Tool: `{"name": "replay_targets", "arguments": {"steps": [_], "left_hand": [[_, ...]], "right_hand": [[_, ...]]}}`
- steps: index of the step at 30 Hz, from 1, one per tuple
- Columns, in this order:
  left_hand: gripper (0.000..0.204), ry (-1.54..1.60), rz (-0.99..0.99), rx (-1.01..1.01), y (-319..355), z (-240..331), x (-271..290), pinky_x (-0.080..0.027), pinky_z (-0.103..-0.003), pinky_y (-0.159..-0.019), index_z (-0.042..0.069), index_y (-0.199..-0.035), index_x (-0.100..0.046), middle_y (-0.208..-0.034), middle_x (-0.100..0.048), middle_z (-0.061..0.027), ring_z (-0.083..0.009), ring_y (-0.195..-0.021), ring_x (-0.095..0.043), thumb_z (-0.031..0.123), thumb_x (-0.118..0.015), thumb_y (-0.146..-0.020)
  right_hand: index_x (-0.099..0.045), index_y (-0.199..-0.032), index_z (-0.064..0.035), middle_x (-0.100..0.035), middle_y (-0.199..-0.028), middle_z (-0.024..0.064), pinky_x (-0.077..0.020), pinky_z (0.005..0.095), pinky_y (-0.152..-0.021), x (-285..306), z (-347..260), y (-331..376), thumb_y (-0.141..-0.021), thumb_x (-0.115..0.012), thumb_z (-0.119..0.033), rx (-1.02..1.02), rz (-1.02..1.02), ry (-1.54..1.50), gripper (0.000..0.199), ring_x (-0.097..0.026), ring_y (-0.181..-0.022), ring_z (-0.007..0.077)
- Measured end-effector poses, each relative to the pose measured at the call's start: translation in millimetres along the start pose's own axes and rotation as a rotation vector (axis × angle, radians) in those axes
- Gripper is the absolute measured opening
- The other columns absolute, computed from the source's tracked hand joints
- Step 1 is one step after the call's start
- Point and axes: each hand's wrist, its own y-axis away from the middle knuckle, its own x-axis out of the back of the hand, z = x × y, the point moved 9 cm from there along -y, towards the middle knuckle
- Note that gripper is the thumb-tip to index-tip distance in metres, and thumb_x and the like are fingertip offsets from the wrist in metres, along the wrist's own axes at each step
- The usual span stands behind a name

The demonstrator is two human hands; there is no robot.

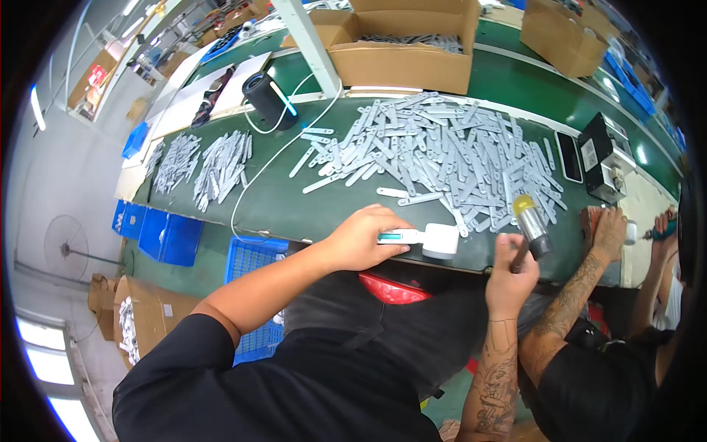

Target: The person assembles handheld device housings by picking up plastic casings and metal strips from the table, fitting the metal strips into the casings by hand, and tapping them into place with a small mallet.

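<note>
My left hand [370,237] is closed round the handle of a white plastic tool with a squarish head [440,241], held level at the bench's front edge; its exact kind I cannot make out. A teal strip shows along its grey-white handle. My right hand [512,267] grips the shaft of a hammer [532,227], whose metal head has a yellow face at one end and a dark one at the other. The hammer head is raised, apart from the white tool. Just beyond both hands spreads a big heap of flat grey plastic strips [442,155].
Two smaller piles of grey parts [221,166] lie left of a black cylindrical speaker [265,99] with a white cable. A phone [568,156] and a dark metal box [605,158] stand right. Close by, a co-worker's hand [610,232] works. Blue crates [258,258] sit below.
</note>
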Motion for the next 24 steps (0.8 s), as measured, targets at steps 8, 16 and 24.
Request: {"name": "replay_targets", "arguments": {"steps": [8,16,24], "left_hand": [[0.046,1.132,-0.332,0.737,1.3,-34.6,-59.9,-0.057,-0.024,-0.068,0.009,-0.139,-0.062,-0.105,-0.074,-0.0051,-0.011,-0.083,-0.071,0.016,-0.086,-0.099],[0.068,0.933,-0.578,0.531,33.0,-21.0,-78.3,-0.057,-0.031,-0.089,0.004,-0.141,-0.052,-0.113,-0.07,-0.006,-0.0143,-0.106,-0.066,0.002,-0.09,-0.085],[0.029,0.314,-0.383,0.175,12.3,-26.0,-45.3,-0.058,-0.045,-0.094,0.003,-0.115,-0.079,-0.11,-0.078,-0.0182,-0.0353,-0.107,-0.073,0.025,-0.081,-0.096]], "right_hand": [[-0.063,-0.149,0.0041,-0.074,-0.114,-0.0017,-0.0403,0.0217,-0.063,-38.1,-8.2,26.9,-0.093,-0.092,-0.015,-0.054,-0.324,0.069,0.067,-0.047,-0.073,0.002],[-0.072,-0.14,0.0035,-0.065,-0.085,-0.0067,-0.0405,0.0226,-0.061,-49.7,-2.8,43.1,-0.086,-0.097,-0.02,-0.143,-0.413,0.03,0.064,-0.049,-0.07,0.0022],[-0.065,-0.091,0.0006,-0.069,-0.073,0.0026,-0.0434,0.0286,-0.057,-52.2,21.3,48.7,-0.083,-0.098,-0.036,-0.259,-0.232,0.314,0.05,-0.054,-0.063,0.007]]}}
